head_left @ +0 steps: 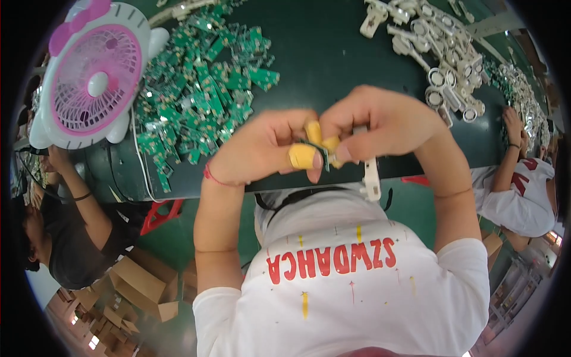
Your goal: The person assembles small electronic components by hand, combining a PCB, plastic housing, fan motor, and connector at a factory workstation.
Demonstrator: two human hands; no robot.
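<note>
Close together over the table's near edge, both my hands are closed, with yellow coverings on some fingertips. My left hand (264,143) pinches a small green circuit board (325,156), seen nearly edge-on between thumb and fingers. My right hand (386,125) is curled around a white plastic part (372,179), whose long end hangs down below the palm. The right thumb and fingertips meet the board's edge. Whether the board and the white part touch is hidden by my fingers.
A heap of green circuit boards (202,89) lies left on the dark table (321,53), beside a white and pink fan (95,83) with a white cable. White plastic parts (440,53) are piled at the far right. Co-workers sit on both sides; cardboard boxes (143,282) stand on the floor.
</note>
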